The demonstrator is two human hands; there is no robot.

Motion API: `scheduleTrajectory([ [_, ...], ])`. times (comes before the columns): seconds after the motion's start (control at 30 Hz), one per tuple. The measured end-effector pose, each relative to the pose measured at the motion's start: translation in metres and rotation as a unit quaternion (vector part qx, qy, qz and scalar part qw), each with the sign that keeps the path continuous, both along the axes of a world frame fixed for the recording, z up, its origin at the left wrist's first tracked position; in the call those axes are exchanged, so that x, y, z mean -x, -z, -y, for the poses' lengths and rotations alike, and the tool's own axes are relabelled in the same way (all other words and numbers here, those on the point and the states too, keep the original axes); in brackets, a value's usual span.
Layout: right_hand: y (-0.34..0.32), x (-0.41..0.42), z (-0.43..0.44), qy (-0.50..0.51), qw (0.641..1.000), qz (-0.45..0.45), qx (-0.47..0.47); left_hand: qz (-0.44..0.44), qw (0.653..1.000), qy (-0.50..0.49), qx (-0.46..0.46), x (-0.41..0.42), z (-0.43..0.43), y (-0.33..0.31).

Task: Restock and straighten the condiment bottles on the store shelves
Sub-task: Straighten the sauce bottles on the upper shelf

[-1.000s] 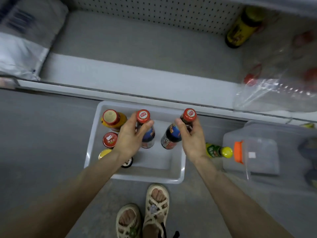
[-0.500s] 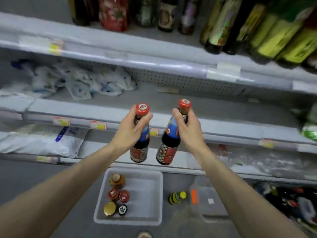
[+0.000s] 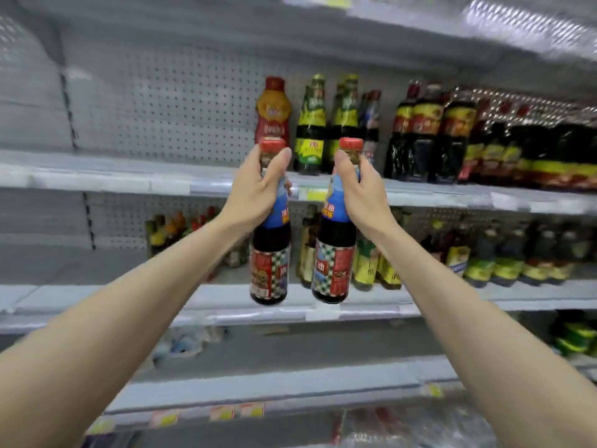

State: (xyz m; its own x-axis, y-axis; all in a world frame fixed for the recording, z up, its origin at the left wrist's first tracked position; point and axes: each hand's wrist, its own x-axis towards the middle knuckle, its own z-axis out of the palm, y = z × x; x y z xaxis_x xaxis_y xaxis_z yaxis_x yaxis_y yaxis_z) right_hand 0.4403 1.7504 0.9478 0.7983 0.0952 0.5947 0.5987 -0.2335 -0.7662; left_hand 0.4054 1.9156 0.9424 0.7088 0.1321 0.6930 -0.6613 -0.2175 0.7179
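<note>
My left hand [image 3: 255,192] grips the neck of a dark sauce bottle [image 3: 269,263] with a red cap and a blue and red label. My right hand [image 3: 358,189] grips the neck of a matching red-capped sauce bottle [image 3: 332,260]. Both bottles hang upright side by side in the air, in front of the shelves at about the height of the upper shelf [image 3: 129,179]. That shelf holds a red squeeze bottle [image 3: 273,108] and green-labelled bottles [image 3: 311,124] just behind my hands.
The left half of the upper shelf is bare in front of a pegboard back wall [image 3: 161,101]. Dark bottles [image 3: 429,134] crowd its right side. The shelf below [image 3: 97,292] carries small bottles [image 3: 174,227] and yellow-labelled bottles [image 3: 484,253].
Both hands have lifted the two bottles out of the floor tray and raised them up past the lower shelves to the upper shelf level. The view has tilted upward with them.
</note>
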Motion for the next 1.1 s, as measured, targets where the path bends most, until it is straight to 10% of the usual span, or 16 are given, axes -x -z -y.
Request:
scheduleTrajectory([
  [0.4, -0.124, -0.018, 0.089, 0.065, 0.99, 0.115, -0.041, 0.095, 0.995, 0.038, 0.016, -0.022, 0.081, -0.137],
  [1.1, -0.18, -0.252, 0.191, 0.005, 0.984, 0.17, -0.048, 0.164, 0.973, -0.159, 0.029, -0.242, 0.225, -0.178],
])
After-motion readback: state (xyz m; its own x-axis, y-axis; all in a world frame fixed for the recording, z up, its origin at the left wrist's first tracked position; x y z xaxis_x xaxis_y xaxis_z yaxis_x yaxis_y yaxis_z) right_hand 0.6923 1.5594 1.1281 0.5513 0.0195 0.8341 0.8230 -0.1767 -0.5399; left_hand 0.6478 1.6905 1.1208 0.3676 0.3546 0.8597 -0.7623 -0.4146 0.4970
